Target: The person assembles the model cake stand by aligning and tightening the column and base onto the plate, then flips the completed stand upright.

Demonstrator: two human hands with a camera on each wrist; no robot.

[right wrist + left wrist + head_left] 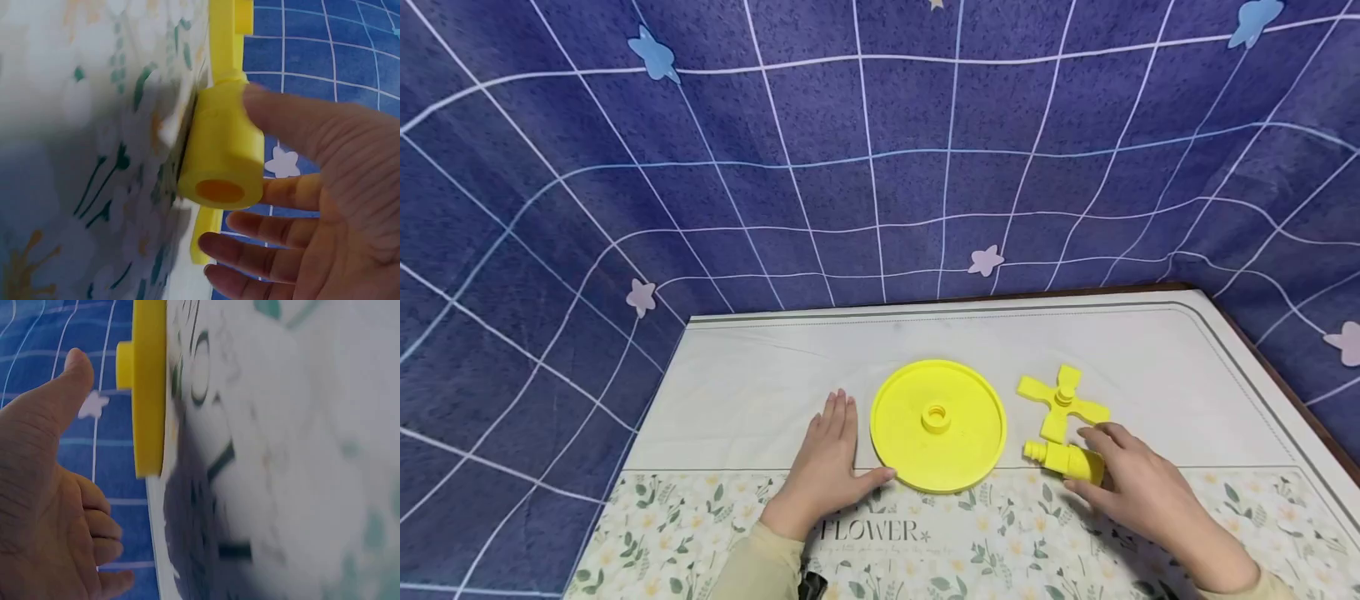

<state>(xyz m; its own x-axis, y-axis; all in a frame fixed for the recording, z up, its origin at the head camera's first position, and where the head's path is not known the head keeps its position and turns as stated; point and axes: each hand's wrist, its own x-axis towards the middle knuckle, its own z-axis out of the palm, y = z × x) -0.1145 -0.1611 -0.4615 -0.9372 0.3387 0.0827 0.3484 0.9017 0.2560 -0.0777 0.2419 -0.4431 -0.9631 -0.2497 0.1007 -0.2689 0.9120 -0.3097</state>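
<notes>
A round yellow tray-like disc (898,425) with a low rim and a raised ring at its centre lies flat on the table. Beside its left edge is my left hand (829,467), fingers straight and thumb tip right at the rim. My right hand (1138,483) has its thumb and index finger on either side of a short yellow cylinder (219,140), pinching it at its wide, hollow end. The cylinder's narrow stepped tip points left, toward the disc. Just behind it lies a yellow four-armed cross piece (1056,423) with a small knob at its centre.
A white table cover (760,383) with a floral front band and the word FLOWER lies under everything. Blue grid-patterned curtain (820,192) with stars hangs behind the table and at both sides. The table's right edge (1277,383) slopes down beyond the right hand.
</notes>
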